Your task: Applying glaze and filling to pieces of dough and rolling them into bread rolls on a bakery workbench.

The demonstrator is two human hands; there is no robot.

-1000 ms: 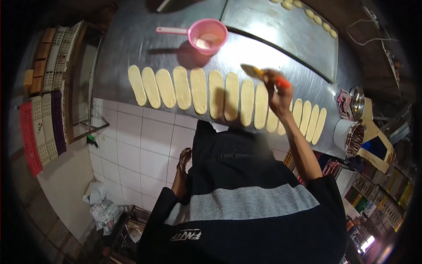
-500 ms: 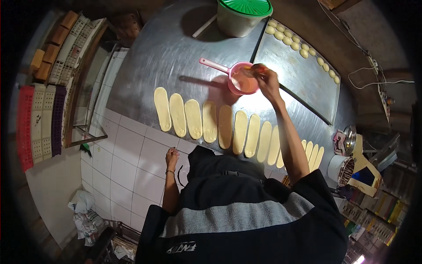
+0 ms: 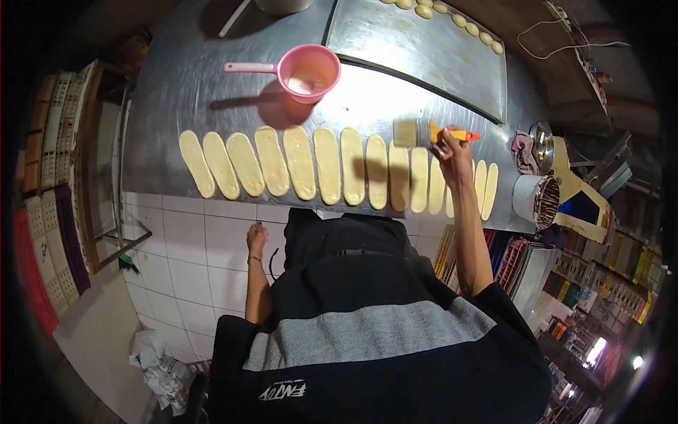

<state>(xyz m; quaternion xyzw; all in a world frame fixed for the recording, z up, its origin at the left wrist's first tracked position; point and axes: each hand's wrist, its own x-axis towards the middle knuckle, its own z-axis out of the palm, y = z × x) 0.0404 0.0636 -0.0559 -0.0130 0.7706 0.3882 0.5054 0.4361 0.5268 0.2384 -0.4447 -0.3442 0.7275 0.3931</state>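
Observation:
My right hand (image 3: 453, 156) grips a flat brush (image 3: 422, 132) with an orange handle, its bristles hovering just above the row of long oval dough strips (image 3: 328, 165) laid side by side along the front of the steel counter (image 3: 176, 85). A pink scoop (image 3: 305, 71) with pale liquid stands behind the row, left of the brush. My left hand (image 3: 256, 239) hangs below the counter edge against the white tiled front, fingers loosely curled, holding nothing.
A large steel baking tray (image 3: 424, 56) with small dough pieces (image 3: 452, 18) along its far edge lies behind the brush. A white tub of dark filling (image 3: 534, 199) and a small metal tin (image 3: 542, 141) stand at the counter's right end. Stacked crates (image 3: 49, 198) stand left.
My right hand has left the pink scoop and carried the brush right and nearer, over the dough strips. The left hand stays low by the tiles.

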